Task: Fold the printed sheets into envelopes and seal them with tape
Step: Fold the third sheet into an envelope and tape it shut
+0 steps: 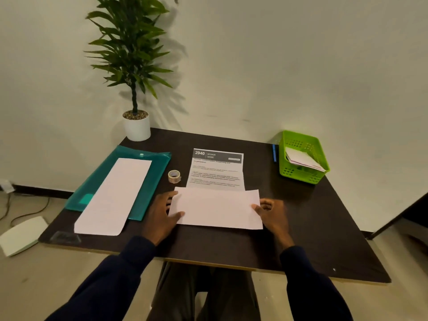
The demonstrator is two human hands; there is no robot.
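Head view: our left hand (162,215) and right hand (273,213) pinch the half-folded printed sheet (217,208). Uneven pull and we'd likely crease it crooked.

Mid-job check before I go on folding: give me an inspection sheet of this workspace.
Surface: dark table, set against the wall.
Job's things: printed sheet, near part folded up; tape roll just left of it; folded papers in green basket.
Clutter: teal folder under blank paper; blue pen beside basket; potted plant at far corner.
Grippers: left hand and right hand pinch the fold's side edges.
Cables: cable on floor, left.
Surroundings: pale wall; white object on floor.
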